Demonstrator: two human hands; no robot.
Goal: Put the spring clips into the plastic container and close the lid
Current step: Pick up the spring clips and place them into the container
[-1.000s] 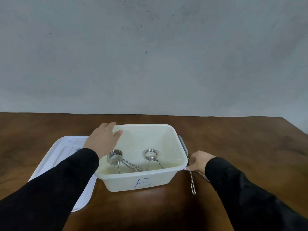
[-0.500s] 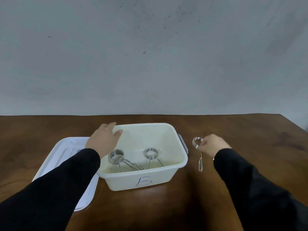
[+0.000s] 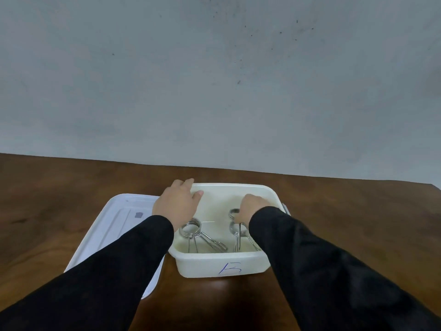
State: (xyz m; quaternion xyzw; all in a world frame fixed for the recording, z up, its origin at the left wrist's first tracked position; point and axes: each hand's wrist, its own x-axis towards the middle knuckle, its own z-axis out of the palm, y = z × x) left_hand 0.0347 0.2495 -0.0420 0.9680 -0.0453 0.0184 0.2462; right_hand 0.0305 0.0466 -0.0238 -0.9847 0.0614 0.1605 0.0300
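Observation:
A cream plastic container (image 3: 222, 265) with a blue mark on its front wall stands open on the brown table. My left hand (image 3: 177, 204) grips its far left rim. A metal spring clip (image 3: 192, 229) lies inside at the left, and a second clip (image 3: 248, 242) lies at the right. My right hand (image 3: 250, 207) is over the container's right half, closed on a third spring clip (image 3: 235, 212) held just above the second one. The white lid (image 3: 112, 232) lies flat on the table to the left of the container.
The dark wooden table (image 3: 358, 223) stretches out on both sides, its far edge meeting a plain grey wall (image 3: 214, 80). A grey latch (image 3: 285, 207) sticks out at the container's right rim.
My right hand lifted a spring clip from the table right of the container and carried it left, over the rim and into the box. My left hand stayed on the rim.

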